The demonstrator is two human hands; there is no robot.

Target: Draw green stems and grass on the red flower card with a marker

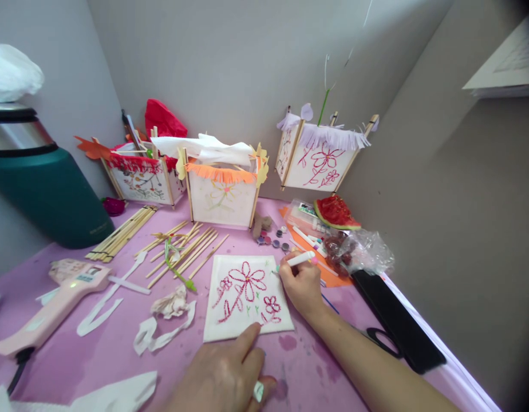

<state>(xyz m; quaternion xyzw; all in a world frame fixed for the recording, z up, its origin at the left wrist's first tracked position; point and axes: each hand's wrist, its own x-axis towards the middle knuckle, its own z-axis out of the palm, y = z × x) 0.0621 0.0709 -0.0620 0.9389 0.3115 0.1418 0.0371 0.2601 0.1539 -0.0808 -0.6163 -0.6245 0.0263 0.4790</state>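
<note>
My right hand (pixel 299 281) grips a white marker (pixel 301 258), its tip down at the upper right of a square white panel (pixel 219 280). Dark red flowers with leafy stems cover the panel, along with a few small green sprigs. The index finger of my left hand (pixel 230 360) presses on the panel's lower edge. Tucked between the other fingers of that hand is a pale green-and-white marker cap (pixel 258 391). Just left of the panel lie a crumpled tissue (pixel 172 303), a white paper strip (pixel 148 337) and loose wooden sticks (pixel 196 252).
A pink glue gun (pixel 58 309) and a teal bottle (pixel 45 189) stand at left. Decorated stick-framed lanterns (pixel 221 200) line the back, one hanging (pixel 322 160). Paint pots (pixel 276 244), markers (pixel 310 240), a watermelon-like piece (pixel 336 212), scissors (pixel 385 341) and a black case (pixel 397 320) lie at right.
</note>
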